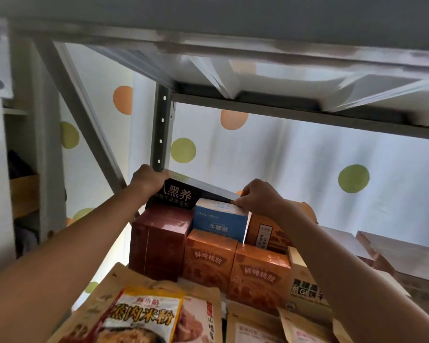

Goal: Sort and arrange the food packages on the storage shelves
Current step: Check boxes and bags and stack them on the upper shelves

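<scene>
Nearest lie the paper food pouches (144, 315) along the shelf's front edge. Behind them, at the back left corner of the shelf (104, 276), the black box (183, 191) is held tilted above the stack. The left hand (146, 179) curls around its upper left corner and the right hand (258, 198) pinches its right end. Under it sit the maroon box (159, 238), the blue box (219, 221) and two orange boxes (235, 263). I'd lower it level, keeping both ends supported, so nothing below tips.

Home storage corner, metal shelving rack (162, 125), polka-dot curtain (307, 169), stacked food boxes (209, 256)
</scene>
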Demonstrator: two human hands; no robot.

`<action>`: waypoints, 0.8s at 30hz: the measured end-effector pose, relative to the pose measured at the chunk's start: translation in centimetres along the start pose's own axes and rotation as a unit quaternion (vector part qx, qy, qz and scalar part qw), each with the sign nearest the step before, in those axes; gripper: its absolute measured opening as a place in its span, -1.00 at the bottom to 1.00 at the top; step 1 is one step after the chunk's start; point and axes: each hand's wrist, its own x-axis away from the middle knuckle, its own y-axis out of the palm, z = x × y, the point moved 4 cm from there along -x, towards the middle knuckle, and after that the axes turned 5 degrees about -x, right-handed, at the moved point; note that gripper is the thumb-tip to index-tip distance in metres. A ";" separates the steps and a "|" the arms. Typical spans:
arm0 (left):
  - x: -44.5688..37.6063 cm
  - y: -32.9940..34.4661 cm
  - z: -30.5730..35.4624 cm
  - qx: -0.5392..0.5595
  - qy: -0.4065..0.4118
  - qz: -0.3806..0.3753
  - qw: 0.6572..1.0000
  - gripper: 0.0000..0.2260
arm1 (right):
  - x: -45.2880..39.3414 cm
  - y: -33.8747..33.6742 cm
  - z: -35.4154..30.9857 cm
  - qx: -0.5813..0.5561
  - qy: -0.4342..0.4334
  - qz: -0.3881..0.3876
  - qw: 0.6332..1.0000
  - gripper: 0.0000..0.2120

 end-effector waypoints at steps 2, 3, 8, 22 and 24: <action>0.1 0.2 0.3 -0.019 -0.006 -0.011 1.000 -0.48 | 0.1 -0.1 -0.2 0.009 0.000 0.000 1.000 -0.78; 0.2 0.3 0.4 -0.030 -0.005 -0.015 0.999 -0.49 | 0.1 -0.2 -0.3 0.014 0.002 0.000 1.000 -0.78; 1.7 0.9 1.4 -0.119 0.023 -0.002 0.993 -0.59 | 0.2 -0.5 -0.2 0.055 -0.012 0.005 0.998 -0.81; 3.5 4.6 5.3 -0.413 0.190 -0.093 0.886 -0.55 | 1.7 -3.7 4.5 0.012 0.040 -0.077 0.996 -0.03; 3.9 5.1 5.4 -0.473 0.210 -0.120 0.847 -0.47 | 2.2 -4.3 5.5 0.001 0.070 -0.121 0.990 0.25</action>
